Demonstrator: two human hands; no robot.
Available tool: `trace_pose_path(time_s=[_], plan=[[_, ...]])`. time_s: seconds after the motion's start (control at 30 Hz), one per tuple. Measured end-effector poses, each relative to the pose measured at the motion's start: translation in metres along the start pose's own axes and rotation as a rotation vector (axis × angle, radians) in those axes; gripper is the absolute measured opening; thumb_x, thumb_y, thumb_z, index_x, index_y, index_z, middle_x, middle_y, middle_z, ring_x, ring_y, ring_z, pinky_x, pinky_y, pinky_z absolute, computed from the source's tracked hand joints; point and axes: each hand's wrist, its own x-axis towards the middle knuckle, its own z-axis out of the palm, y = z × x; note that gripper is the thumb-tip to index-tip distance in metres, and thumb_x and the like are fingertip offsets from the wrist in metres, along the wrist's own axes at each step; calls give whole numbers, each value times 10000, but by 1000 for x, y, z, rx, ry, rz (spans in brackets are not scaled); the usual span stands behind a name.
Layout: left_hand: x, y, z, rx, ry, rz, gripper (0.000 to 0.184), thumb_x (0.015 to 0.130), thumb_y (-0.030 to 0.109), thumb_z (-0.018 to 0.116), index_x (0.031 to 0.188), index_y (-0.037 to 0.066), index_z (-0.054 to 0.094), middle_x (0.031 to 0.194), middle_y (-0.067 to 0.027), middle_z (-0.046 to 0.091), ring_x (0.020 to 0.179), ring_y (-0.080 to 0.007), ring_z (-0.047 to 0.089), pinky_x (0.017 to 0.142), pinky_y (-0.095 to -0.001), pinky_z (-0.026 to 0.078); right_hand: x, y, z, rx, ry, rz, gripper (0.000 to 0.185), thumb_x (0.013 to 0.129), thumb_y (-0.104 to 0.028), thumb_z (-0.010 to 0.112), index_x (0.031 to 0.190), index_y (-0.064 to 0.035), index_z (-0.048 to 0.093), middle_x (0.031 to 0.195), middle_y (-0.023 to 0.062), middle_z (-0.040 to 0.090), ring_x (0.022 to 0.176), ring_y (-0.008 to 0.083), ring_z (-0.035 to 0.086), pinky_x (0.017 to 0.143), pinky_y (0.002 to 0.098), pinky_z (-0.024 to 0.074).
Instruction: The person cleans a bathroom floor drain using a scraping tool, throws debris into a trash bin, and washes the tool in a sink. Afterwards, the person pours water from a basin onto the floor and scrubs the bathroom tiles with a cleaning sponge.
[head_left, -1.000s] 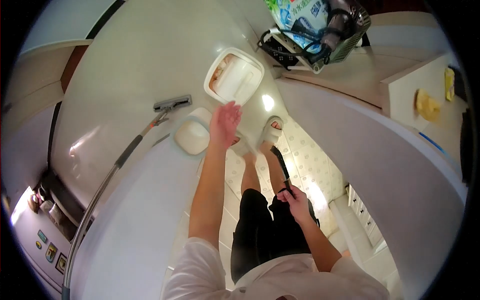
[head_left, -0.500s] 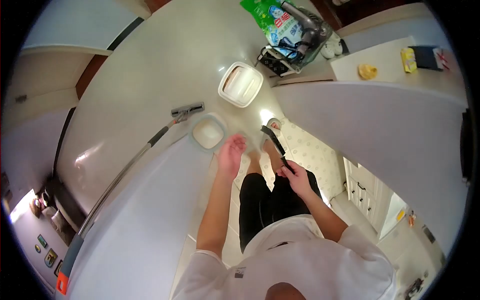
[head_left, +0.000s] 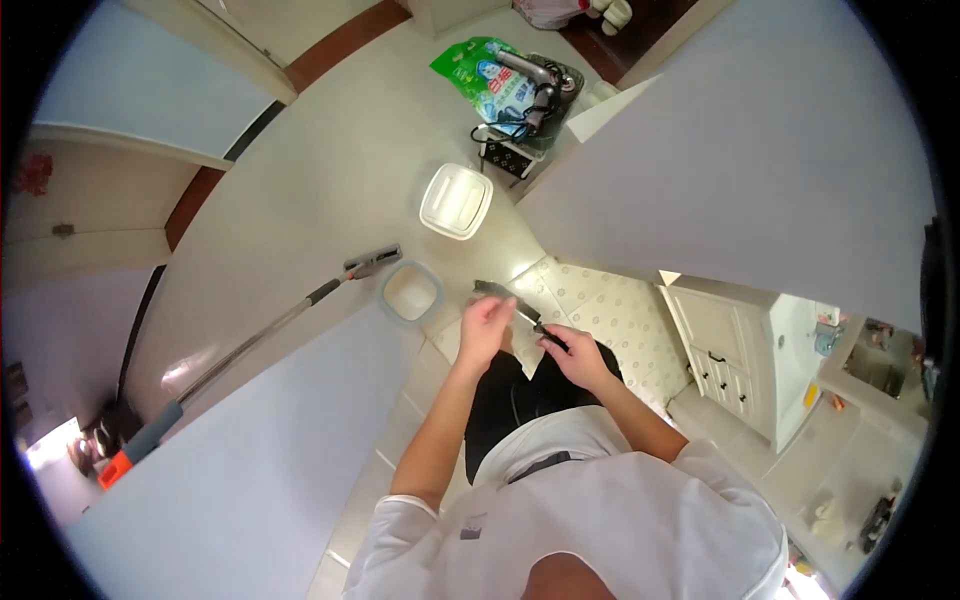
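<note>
Above pale dotted tiles [head_left: 605,305], the right hand [head_left: 573,354] grips a slim black brush [head_left: 537,325]. The left hand [head_left: 485,327], apart earlier, now curls at its far end, grip unclear.

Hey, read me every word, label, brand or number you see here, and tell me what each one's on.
"白猫", as best I can read the large red characters, on the green-and-white bag.
Smaller print on the same bag: too small and blurred to read.
Dark patch on the white shirt: too small to read.
Black tool in the right hand: no lettering visible.
</note>
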Motion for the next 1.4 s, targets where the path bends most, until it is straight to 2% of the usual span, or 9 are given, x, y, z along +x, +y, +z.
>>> trace_pose_path(time_s=[0.13,0.17,0.4,0.57,0.7,0.83,1.07,1.17,1.4], plan=[[-23,-19,23,17,7,90,241,974,213,700,873,-6,690,778,7,648,744,-75,577,699,-238,456,-30,36,-10,454,54,-67,319,976,-186,665,1255,-34,643,1109,87,730,938,185,672,804,318,527],[-34,-20,30,31,3,98,242,974,211,700,871,-7,690,778,7,649,744,-75,577,697,-236,454,-46,45,-22,536,59,70,322,1018,-214,612,1279,-25,624,1166,62,710,1014,166,651,854,313,518],[-109,-45,140,179,-133,271,283,961,211,714,820,-23,644,714,12,529,684,-77,451,607,-260,365,-161,135,-100,749,376,136,352,1062,-304,521,1230,-16,637,1153,113,715,1007,198,679,886,341,525],[-162,-72,259,230,-378,312,205,978,178,691,925,-19,704,845,-14,671,784,-71,575,734,-233,455,-288,184,-178,895,596,89,403,1069,-331,492,1198,23,633,1117,141,713,984,226,676,879,358,518],[-198,-84,347,331,-566,277,196,950,155,710,897,-33,693,837,-50,623,752,-117,561,682,-266,448,-373,236,-220,945,804,81,355,1049,-303,539,1119,20,670,1040,128,725,936,209,683,838,343,530],[-231,-82,421,531,-700,516,171,930,142,724,922,-27,701,849,-96,654,745,-157,615,636,-290,472,-429,283,-243,947,1042,109,261,1016,-242,592,1044,-7,703,1008,112,724,911,191,685,802,323,536],[-254,-82,500,675,-952,552,166,934,144,724,936,-22,716,865,-65,675,766,-131,611,722,-273,489,-480,300,-260,1015,1473,165,91,977,-85,609,900,-39,623,1040,93,686,892,188,689,820,350,557],[-242,-97,527,651,-1011,488,179,946,162,707,938,-17,704,826,-69,683,732,-133,625,689,-274,495,-494,313,-268,1126,1584,1,88,925,-91,654,965,-14,638,931,98,697,874,227,698,808,347,554],[-216,-102,608,627,-1084,202,212,1019,213,616,960,16,668,802,-33,688,707,-109,642,667,-256,508,-512,331,-287,1171,1718,114,175,899,-11,597,1062,-75,589,934,98,678,755,215,678,661,326,553]])
